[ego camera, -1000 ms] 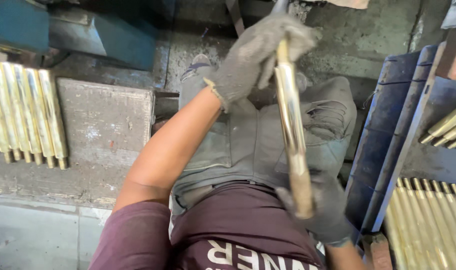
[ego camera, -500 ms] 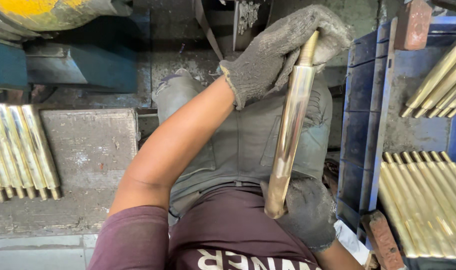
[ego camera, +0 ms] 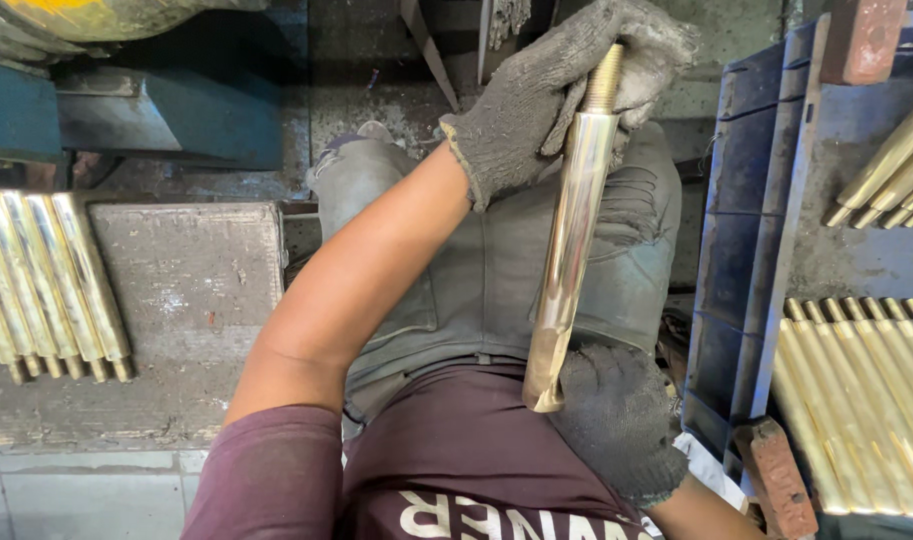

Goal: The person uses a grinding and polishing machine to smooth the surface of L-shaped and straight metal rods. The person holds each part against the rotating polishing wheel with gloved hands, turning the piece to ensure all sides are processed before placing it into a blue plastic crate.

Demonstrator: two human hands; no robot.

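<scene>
Nearest the camera, the person's right hand [ego camera: 616,420], in a dark knitted glove, sits low over the lap and cups the plain cut end of a brass rod [ego camera: 568,240]; the fingers wrap that end from the side, closed on it, though how hard they press cannot be told. The rod runs up and away from there, slightly tilted, across the grey trousers; it looks solid, stiff and fairly heavy for its width, and its polished skin is likely slippery, so the rough gloves probably help. Its far end is threaded, and the left hand [ego camera: 556,90], also gloved, is clenched around that threaded part with the arm reaching forward from the left shoulder; the thread gives more bite than the smooth shaft, and holding both ends as here seems the steady way to carry or turn it, judged from its length. The rod thus lies between the two hands, touching both, clear of everything else.

To the left, a row of similar rods [ego camera: 46,280] lies side by side on a worn grey tabletop [ego camera: 196,300], well apart from the hands; to the right, more finished rods [ego camera: 861,400] fill a blue tray [ego camera: 746,250], with a rusty block [ego camera: 776,475] at its near corner; beyond the left hand lies a dirty floor [ego camera: 361,70].
</scene>
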